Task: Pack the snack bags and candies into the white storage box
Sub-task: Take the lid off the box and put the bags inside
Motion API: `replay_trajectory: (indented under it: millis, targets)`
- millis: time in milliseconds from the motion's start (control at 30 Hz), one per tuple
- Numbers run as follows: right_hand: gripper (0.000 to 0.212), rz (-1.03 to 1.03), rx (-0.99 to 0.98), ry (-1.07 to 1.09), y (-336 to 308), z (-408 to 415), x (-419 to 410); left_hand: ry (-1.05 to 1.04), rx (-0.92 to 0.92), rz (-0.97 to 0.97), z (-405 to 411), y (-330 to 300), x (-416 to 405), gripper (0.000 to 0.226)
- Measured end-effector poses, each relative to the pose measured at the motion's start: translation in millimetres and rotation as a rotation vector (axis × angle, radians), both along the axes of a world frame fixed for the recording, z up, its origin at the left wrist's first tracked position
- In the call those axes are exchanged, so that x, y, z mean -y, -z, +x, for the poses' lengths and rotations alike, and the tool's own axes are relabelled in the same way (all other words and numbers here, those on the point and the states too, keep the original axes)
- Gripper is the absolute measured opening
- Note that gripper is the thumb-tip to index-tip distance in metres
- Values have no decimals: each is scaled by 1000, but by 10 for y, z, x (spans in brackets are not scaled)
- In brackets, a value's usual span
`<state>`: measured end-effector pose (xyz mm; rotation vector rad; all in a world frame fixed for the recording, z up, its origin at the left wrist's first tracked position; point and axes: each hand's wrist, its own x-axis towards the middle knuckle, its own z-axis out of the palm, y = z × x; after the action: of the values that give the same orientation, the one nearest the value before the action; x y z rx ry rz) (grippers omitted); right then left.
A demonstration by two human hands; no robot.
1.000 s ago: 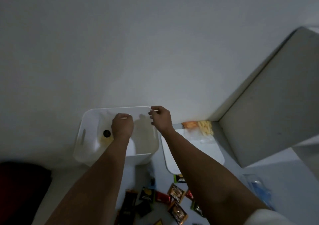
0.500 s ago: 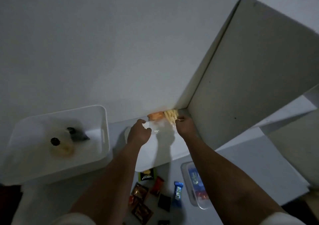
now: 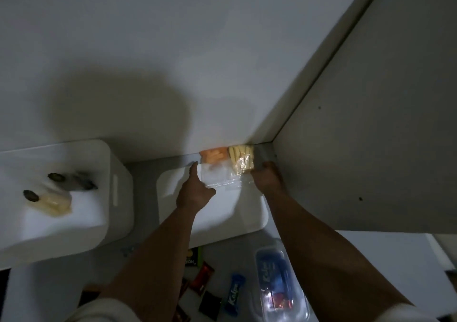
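I see the white storage box (image 3: 74, 223) open at left, a few snack bags already lying inside. Two clear snack bags, the orange bag (image 3: 214, 156) and the yellow bag (image 3: 241, 159), lie side by side against the wall, partly on the white lid (image 3: 222, 223).

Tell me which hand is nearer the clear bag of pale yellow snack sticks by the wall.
Right. The right hand is at the clear bag of pale yellow snack sticks, touching its lower right edge. The left hand is further left, below the clear bag of orange snacks.
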<state>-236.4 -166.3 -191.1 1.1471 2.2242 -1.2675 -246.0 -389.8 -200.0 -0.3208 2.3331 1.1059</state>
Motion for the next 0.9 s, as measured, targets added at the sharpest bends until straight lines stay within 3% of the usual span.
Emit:
replay_trajectory:
  millis: [167, 267, 367, 500, 600, 767, 900]
  targets:
    - [67, 2, 9, 32, 103, -120, 17, 49, -117, 23, 14, -33, -52, 86]
    - [79, -30, 21, 83, 652, -218, -131, 82, -208, 19, 13, -60, -58, 68]
    - [60, -40, 77, 67, 681, -235, -121, 97, -271, 9, -5, -96, -77, 54]
    - [47, -94, 132, 57, 236, -208, 27, 80, -346, -2, -48, -134, -80, 39]
    - [23, -165, 186, 53, -11, -152, 96, 60, -398, -22, -83, -178, -88, 32]
    - [23, -243, 171, 118, -14, -87, 187, 96, -425, -113, -153, -230, -79, 26]
    - [7, -406, 70, 243, -73, -77, 256, 145, -477, -201, -233, -289, -50, 24]
